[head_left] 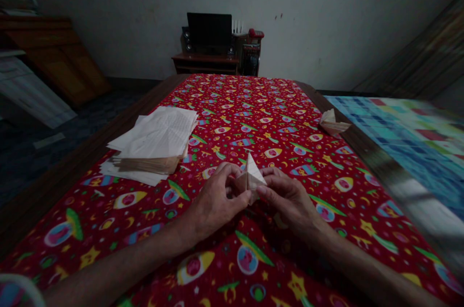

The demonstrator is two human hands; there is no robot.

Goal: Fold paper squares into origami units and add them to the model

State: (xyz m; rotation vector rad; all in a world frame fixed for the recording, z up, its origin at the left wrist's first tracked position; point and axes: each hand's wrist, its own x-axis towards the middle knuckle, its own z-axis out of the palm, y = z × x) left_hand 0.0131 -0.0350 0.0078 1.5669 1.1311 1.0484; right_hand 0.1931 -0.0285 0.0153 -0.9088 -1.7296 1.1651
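Head view: the left hand (213, 200) and right hand (286, 198) meet over the near part of the red printed tablecloth (253, 104), their fingers curled into a narrow pinch on a folded paper piece (251, 176) from either side, its pointed flap standing upright between them; holding close to the creases like this keeps the folded layers steady and even. Left of the hands on the cloth lies a loose stack of paper sheets (155, 140), while a second folded paper piece (333, 123) sits at the cloth's far right edge.
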